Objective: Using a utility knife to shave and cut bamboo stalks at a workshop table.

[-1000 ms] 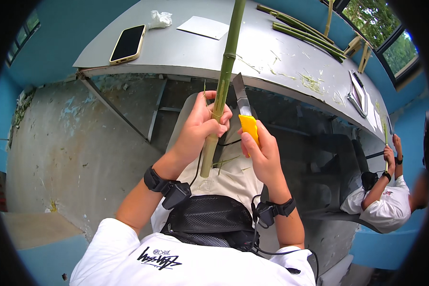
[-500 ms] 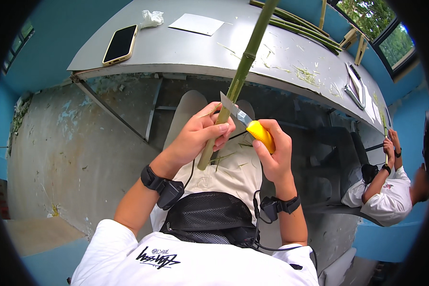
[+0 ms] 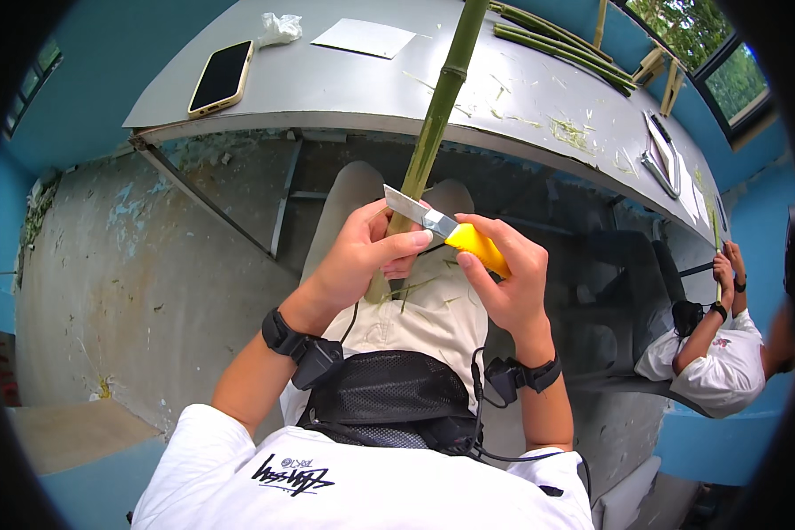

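A green bamboo pole (image 3: 435,124) slants up from my lap across the table edge. Its lower part is pale where the skin has been scraped. My left hand (image 3: 362,252) is closed around that lower part, with the thumb along its right side. In my right hand (image 3: 514,272) is a yellow-handled utility knife (image 3: 477,247), its blade extended and lying across the bamboo just above my left fingers. The left thumb tip is close to the knife's metal collar. Green shavings (image 3: 406,291) lie on my trousers below.
The grey table (image 3: 283,84) bears a phone (image 3: 222,79), a white sheet (image 3: 362,38), crumpled tissue (image 3: 280,28), shavings (image 3: 571,134), green bamboo lengths (image 3: 561,53) and a hacksaw (image 3: 659,157). At the right another person (image 3: 715,362) sits holding a thin green strip.
The knife blade has shifted left and slightly down along the bamboo. The pole's upper part has swung left, and its lower end has moved up a little.
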{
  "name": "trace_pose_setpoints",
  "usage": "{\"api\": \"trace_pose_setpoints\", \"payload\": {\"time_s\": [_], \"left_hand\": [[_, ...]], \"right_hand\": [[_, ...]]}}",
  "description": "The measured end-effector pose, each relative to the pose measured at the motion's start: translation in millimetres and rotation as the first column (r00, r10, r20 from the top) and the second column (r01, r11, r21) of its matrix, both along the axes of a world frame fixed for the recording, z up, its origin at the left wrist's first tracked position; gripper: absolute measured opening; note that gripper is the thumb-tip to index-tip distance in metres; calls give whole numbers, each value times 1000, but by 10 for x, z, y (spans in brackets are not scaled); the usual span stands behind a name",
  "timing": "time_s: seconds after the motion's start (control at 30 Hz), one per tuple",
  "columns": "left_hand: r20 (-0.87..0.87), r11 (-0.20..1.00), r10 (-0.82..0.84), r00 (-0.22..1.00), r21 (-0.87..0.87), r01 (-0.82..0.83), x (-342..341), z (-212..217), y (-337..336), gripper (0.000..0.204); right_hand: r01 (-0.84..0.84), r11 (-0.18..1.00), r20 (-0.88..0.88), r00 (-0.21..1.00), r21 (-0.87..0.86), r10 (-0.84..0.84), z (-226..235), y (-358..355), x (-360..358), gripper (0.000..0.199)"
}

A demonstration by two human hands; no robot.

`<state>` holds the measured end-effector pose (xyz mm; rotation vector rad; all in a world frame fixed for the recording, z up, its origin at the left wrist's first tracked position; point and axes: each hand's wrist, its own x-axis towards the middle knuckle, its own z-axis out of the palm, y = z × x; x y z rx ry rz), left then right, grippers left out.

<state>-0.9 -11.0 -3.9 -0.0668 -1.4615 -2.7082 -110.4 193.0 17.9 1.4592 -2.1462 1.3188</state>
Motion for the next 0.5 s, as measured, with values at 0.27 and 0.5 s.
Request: {"api": "trace_pose_setpoints", "payload": {"time_s": [0.27, 0.5], "left_hand": [[6, 998, 28, 1000, -59, -28, 6, -41, 20, 25], [-72, 887, 215, 974, -403, -225, 24, -21, 52, 28]], "right_hand": [[76, 990, -104, 993, 121, -63, 83, 28, 62, 50], [123, 983, -182, 979, 139, -97, 89, 45, 92, 53]]}}
